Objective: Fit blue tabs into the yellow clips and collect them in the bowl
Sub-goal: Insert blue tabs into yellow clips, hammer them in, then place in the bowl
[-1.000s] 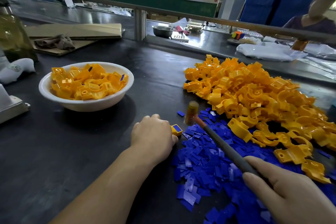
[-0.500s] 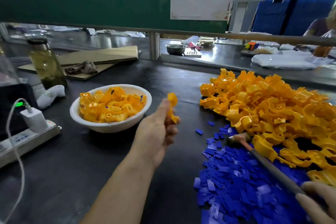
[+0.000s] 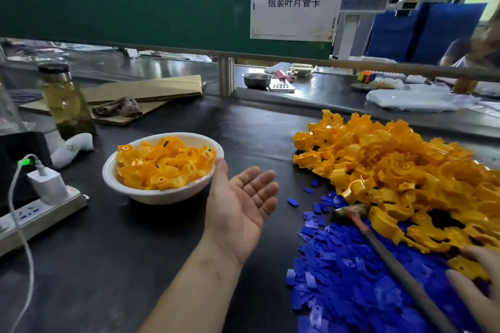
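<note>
My left hand [image 3: 240, 205] is open, palm up, fingers relaxed, holding nothing, just beside the bowl [image 3: 162, 197], which is heaped with yellow clips. My right hand [image 3: 476, 295] rests at the edge of the loose yellow clips [image 3: 392, 165], fingers touching one; whether it grips, I cannot tell. The blue tabs [image 3: 351, 278] lie heaped beneath the hammer [image 3: 378, 246]. Clips: judged light, stiff, smooth; take hold across the curved saddle. Tabs: thin, slippery; pinch by the edges

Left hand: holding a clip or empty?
Empty. The left hand is open, palm up, fingers straight, just right of the bowl; nothing lies in it.
</note>
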### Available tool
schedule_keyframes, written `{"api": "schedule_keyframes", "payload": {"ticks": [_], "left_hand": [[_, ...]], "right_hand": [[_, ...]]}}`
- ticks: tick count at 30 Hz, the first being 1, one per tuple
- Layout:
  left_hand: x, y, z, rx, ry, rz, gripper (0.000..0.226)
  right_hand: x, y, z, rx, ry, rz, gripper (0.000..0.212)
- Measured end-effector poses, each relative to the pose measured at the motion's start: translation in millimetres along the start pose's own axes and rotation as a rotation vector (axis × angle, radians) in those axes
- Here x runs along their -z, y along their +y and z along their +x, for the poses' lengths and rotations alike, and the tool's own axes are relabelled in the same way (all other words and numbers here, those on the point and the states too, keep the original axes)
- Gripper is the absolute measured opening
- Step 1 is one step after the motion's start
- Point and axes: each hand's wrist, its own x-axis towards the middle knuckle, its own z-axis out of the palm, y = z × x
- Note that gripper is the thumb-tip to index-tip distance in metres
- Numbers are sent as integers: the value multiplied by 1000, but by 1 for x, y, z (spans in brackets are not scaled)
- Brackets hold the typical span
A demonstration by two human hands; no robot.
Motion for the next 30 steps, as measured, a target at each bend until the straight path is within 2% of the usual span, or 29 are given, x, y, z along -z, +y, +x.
{"api": "schedule_keyframes", "payload": {"ticks": [2,7,11,13,15,19,25,30], "left_hand": [[-2,-9,2,35,-11,60,72],[-2,-18,5,60,-79,173,67],[-3,-23,3,76,-131,246,66],[-4,-24,3,70,-140,275,65],[-5,-27,1,63,-143,307,63],[-12,-36,-6,118,-165,365,60],[-19,-57,-16,179,-206,524,56],[-29,-72,-28,260,-255,673,49]], "right_hand": [[35,-30,16,-75,35,-162,61],[62,-61,46,-134,39,-330,68],[55,-63,65,-283,-310,-196,78],[52,-64,60,-267,-394,-137,72],[52,-63,50,-146,-338,-153,60],[58,-62,26,96,-102,-126,30],[84,-63,5,159,48,127,11],[105,-82,-13,48,149,343,12]]}}
